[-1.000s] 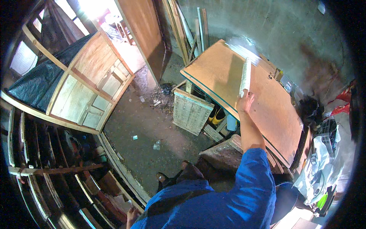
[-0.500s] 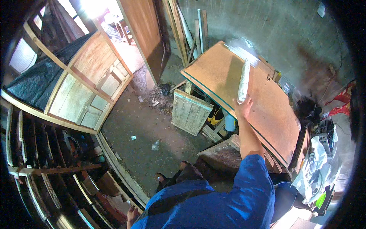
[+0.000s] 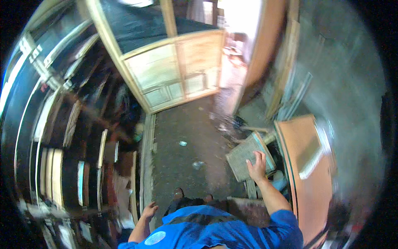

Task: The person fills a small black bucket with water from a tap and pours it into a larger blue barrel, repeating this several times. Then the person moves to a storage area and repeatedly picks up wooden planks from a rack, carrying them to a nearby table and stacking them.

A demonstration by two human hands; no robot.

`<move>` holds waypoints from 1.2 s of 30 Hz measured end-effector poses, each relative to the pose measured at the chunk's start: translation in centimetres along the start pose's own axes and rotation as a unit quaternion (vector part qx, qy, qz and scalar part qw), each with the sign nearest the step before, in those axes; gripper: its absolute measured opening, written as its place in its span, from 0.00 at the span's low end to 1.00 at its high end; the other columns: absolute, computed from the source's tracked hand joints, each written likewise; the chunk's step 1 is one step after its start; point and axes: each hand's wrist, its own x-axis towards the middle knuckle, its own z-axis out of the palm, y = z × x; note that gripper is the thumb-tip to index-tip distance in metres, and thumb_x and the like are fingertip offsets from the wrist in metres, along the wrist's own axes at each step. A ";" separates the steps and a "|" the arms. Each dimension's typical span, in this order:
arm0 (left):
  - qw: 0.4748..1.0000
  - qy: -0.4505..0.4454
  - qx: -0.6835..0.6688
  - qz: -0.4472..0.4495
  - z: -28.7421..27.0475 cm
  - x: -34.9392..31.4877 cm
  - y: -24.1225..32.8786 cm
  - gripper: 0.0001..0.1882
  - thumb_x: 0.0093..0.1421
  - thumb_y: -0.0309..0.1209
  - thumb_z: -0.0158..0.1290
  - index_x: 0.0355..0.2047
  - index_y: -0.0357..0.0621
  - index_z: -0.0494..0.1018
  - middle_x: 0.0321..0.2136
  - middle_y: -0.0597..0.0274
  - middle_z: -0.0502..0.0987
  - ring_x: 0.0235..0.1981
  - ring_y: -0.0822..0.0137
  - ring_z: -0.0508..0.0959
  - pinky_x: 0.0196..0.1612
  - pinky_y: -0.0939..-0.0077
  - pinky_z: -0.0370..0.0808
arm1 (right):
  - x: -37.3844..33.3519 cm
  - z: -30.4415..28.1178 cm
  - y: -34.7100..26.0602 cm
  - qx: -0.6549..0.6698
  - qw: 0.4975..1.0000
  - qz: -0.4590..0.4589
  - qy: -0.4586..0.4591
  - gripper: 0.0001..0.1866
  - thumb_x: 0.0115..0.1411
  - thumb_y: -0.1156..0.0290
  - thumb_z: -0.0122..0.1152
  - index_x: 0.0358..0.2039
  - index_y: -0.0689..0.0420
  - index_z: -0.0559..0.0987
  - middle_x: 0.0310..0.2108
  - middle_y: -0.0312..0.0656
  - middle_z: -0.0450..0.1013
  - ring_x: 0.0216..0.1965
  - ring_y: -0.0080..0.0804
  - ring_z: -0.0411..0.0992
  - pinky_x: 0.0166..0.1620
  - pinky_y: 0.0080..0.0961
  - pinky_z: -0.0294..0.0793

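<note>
My right hand (image 3: 258, 165) is in the air over a weathered wooden panel (image 3: 244, 155), its fingers loosely curled and apart with nothing between them. To its right, a long white brush-like tool (image 3: 311, 164) with a pale, fanned far end lies on the orange-brown tabletop (image 3: 302, 133); motion blur hides its exact kind. My left hand (image 3: 150, 209) hangs low beside my body, near the wooden rack, fingers partly spread and holding nothing.
A wooden rack (image 3: 52, 174) with stacked boards fills the left side. Ahead stands a framed wooden partition (image 3: 159, 79) beside a bright doorway (image 3: 238, 54). Long strips of wood (image 3: 286, 70) lean at the right wall. Crumpled clear plastic (image 3: 198, 165) and a small pale scrap (image 3: 183, 143) lie on the floor.
My right hand has let go of the white tool, which now lies on the tabletop, and has moved left off the table. The view has turned left toward the rack and partition.
</note>
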 end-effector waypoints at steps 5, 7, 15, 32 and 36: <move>0.992 0.120 -0.029 0.034 2.9 -1.6 -2.2 0.31 0.57 0.37 0.56 0.60 0.42 0.63 0.45 0.52 0.77 0.39 0.64 0.78 0.40 0.71 0.75 | 5.5 8.0 -7.9 0.137 0.973 -0.037 -0.180 0.20 0.48 0.73 0.66 0.43 0.59 0.72 0.46 0.50 0.64 0.50 0.47 0.65 0.52 0.38 0.66; 0.986 0.102 -0.121 -0.046 3.3 -2.7 -2.6 0.31 0.57 0.38 0.56 0.60 0.42 0.63 0.49 0.50 0.75 0.45 0.61 0.77 0.47 0.68 0.73 | 7.0 11.1 -12.6 0.144 0.959 -0.140 -0.201 0.19 0.48 0.72 0.66 0.42 0.59 0.73 0.44 0.48 0.65 0.47 0.45 0.66 0.48 0.36 0.69; 0.907 0.230 -0.353 -0.001 -4.3 -8.1 0.8 0.31 0.60 0.39 0.55 0.60 0.40 0.62 0.57 0.52 0.68 0.56 0.61 0.69 0.56 0.66 0.67 | 10.8 21.3 -34.8 0.255 0.857 -0.255 -0.367 0.17 0.52 0.68 0.67 0.42 0.57 0.75 0.42 0.42 0.68 0.39 0.31 0.70 0.37 0.26 0.73; 0.529 0.238 -0.644 0.499 -51.8 -12.1 29.2 0.32 0.54 0.44 0.61 0.53 0.38 0.69 0.55 0.50 0.70 0.60 0.61 0.62 0.63 0.61 0.54 | 7.3 24.0 -39.3 0.164 0.772 -0.368 -0.492 0.21 0.52 0.64 0.67 0.45 0.57 0.75 0.46 0.48 0.70 0.50 0.45 0.69 0.51 0.34 0.70; 0.585 0.340 -0.592 0.437 -53.9 -9.4 28.8 0.27 0.51 0.35 0.61 0.50 0.36 0.69 0.50 0.50 0.72 0.52 0.59 0.70 0.57 0.60 0.64 | 9.3 23.4 -34.1 0.135 0.833 -0.233 -0.483 0.19 0.52 0.66 0.68 0.43 0.58 0.76 0.39 0.44 0.71 0.41 0.35 0.72 0.43 0.29 0.73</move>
